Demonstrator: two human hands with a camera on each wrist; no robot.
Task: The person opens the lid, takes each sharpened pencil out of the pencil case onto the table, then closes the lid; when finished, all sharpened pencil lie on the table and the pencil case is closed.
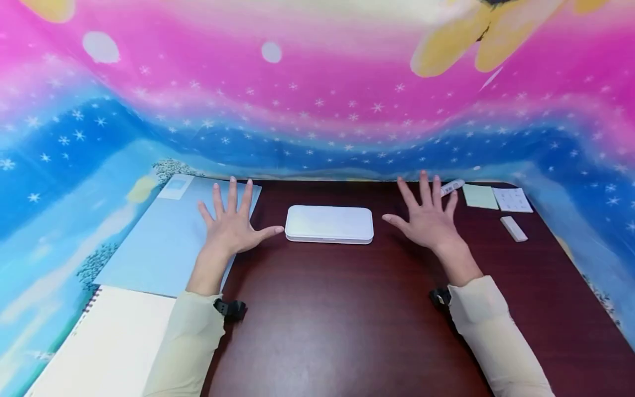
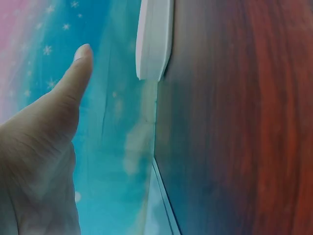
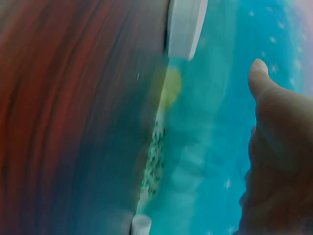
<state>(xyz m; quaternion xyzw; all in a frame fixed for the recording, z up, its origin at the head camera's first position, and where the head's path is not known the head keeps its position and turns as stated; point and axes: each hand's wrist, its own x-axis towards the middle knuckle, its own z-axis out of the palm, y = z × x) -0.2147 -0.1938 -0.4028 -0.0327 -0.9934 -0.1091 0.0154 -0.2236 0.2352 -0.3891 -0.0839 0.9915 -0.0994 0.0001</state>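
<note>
White case point(image 1: 329, 224) lies flat and closed at the centre of the dark wooden table point(image 1: 347, 320), long side facing me, lid seated all round as far as the head view shows. My left hand point(image 1: 233, 223) rests palm-down with fingers spread, partly on the blue folder point(image 1: 163, 242) and partly on the table, thumb tip pointing at the case's left end and just short of it. My right hand point(image 1: 428, 218) lies palm-down on the table to the right of the case, fingers spread, thumb toward the case with a clear gap between. Both hands are flat and hold nothing; they sit apart with the case between them.

Status, as I judge it: no handling of the case has begun. It is not gripped, lifted or opened, so all of that work remains.

Other items: a spiral notebook point(image 1: 104, 342) at the near left; a marker point(image 1: 452, 187), a green note point(image 1: 480, 197), a printed slip point(image 1: 512, 199) and a small white block point(image 1: 513, 228) at the far right.
</note>
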